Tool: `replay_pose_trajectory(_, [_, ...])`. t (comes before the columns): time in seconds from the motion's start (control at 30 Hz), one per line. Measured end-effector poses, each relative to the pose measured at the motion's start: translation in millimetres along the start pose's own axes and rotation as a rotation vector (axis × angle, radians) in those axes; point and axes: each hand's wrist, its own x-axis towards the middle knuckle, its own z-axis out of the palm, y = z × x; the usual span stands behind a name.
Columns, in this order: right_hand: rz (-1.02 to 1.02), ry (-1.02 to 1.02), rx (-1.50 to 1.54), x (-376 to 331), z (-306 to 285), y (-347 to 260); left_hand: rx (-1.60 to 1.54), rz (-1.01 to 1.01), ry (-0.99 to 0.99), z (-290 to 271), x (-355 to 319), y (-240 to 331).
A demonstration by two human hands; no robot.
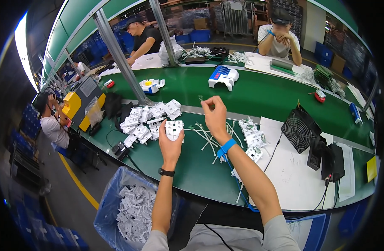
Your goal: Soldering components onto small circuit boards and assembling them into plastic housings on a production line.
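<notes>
While my left hand [170, 147] grips 1 white housing [174, 130] just right of the heap [143, 114], my right hand [216, 117] pinches 1 small green piece [200, 98] between its fingertips, farther right of that heap.

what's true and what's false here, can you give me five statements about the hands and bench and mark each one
1. The left hand holds a white plastic piece. True.
2. The blue wristband is on the left wrist. False: it is on the right wrist; the left wears a black band.
3. The right hand pinches a small green part. True.
4. The black fan stands to the left of both hands. False: it stands to their right.
5. A blue-lined bin at lower left holds many white pieces. True.
</notes>
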Motion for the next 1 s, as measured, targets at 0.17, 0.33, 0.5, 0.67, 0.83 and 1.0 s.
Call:
replay_pose_trajectory(0.17, [0.086,-0.102,0.397,5.9,-22.6,-42.3,-0.393,-0.059,-0.126,-5.8,-2.2,44.5])
replay_pose_trajectory(0.33, [-0.07,-0.341,0.197,-8.9,-43.3,-62.9,-0.272,0.018,-0.191,-14.8,-4.1,74.8])
replay_pose_trajectory(0.5, [-0.352,-0.302,-0.06,-25.0,-53.4,-79.3,-0.147,0.098,-0.175,-13.2,-5.1,86.9])
replay_pose_trajectory(0.67, [-0.508,-0.298,-0.171,-26.9,-55.5,-73.3,0.027,0.218,-0.128,-6.5,-11.2,90.3])
replay_pose_trajectory(0.83, [-0.552,-0.307,-0.19,-31.5,-59.8,-73.8,0.026,0.254,-0.129,-1.1,-17.0,102.3])
replay_pose_trajectory(1.0, [-0.525,-0.282,-0.165,-37.7,-64.4,-74.5,0.012,0.269,-0.154,-1.5,-20.2,104.8])
